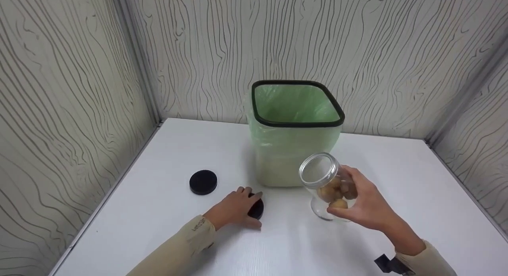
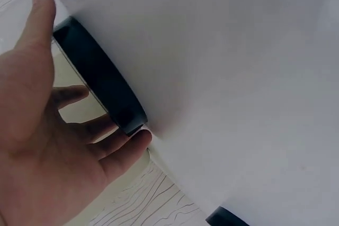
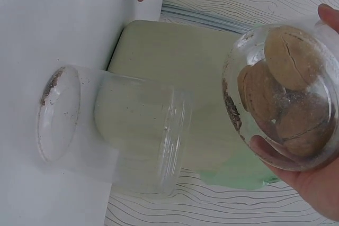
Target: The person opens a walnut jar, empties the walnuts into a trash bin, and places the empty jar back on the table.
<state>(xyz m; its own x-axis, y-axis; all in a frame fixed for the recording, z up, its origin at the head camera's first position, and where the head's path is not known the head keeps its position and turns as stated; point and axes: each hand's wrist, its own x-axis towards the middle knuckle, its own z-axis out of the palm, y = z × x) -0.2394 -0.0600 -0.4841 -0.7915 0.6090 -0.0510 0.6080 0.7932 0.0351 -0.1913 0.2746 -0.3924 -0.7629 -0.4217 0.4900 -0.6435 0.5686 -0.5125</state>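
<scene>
A staged test booth, not a lived-in room: a bare white table (image 1: 166,181) boxed in at nine, twelve and three o'clock by wood-grain panels (image 1: 222,42), with a green-lined bin (image 1: 293,149) at twelve

White table, four things resting on it

We see a white table (image 1: 158,212) boxed in by wood-grain walls. A bin (image 1: 295,149) lined with a green bag stands at the back middle. A black lid (image 1: 203,182) lies flat at the left, a second black lid (image 1: 257,208) near the middle, and an empty clear jar (image 3: 114,130) stands before the bin.
</scene>
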